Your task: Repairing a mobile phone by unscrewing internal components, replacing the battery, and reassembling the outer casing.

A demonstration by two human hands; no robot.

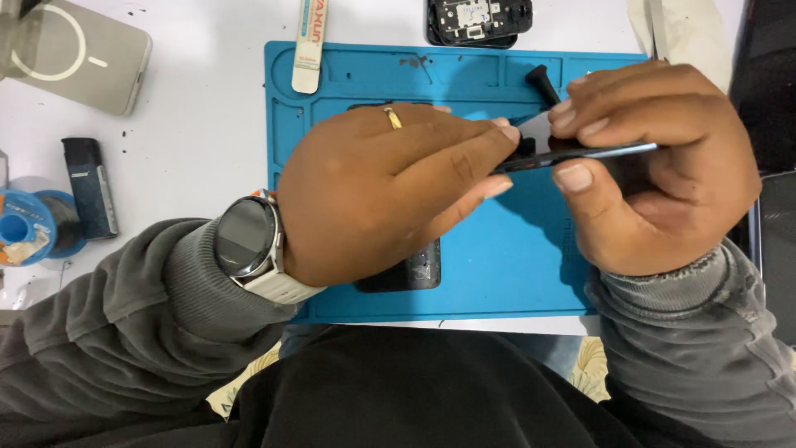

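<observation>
Head camera showed a thin dark phone panel (572, 153) held edge-on above the blue silicone repair mat (497, 265), pinched from both ends: the left hand (390, 195) closed its fingertips on one end and the right hand (663, 166) gripped the other between thumb and fingers. Such a panel looked light, stiff and easy to crack, so the edges seemed the safest hold. Another dark phone part (410, 270) lay on the mat under the left hand, and an opened phone (479, 21) beyond the mat.

Place: we take this for a small electronics repair bench
Surface: white table (191, 124) carrying a blue repair mat (497, 274) with moulded trays
Far edge: an opened device (479, 21) – its insides bare
Left edge: solder spool (29, 226) – a grey power bank (83, 54) at the corner
</observation>
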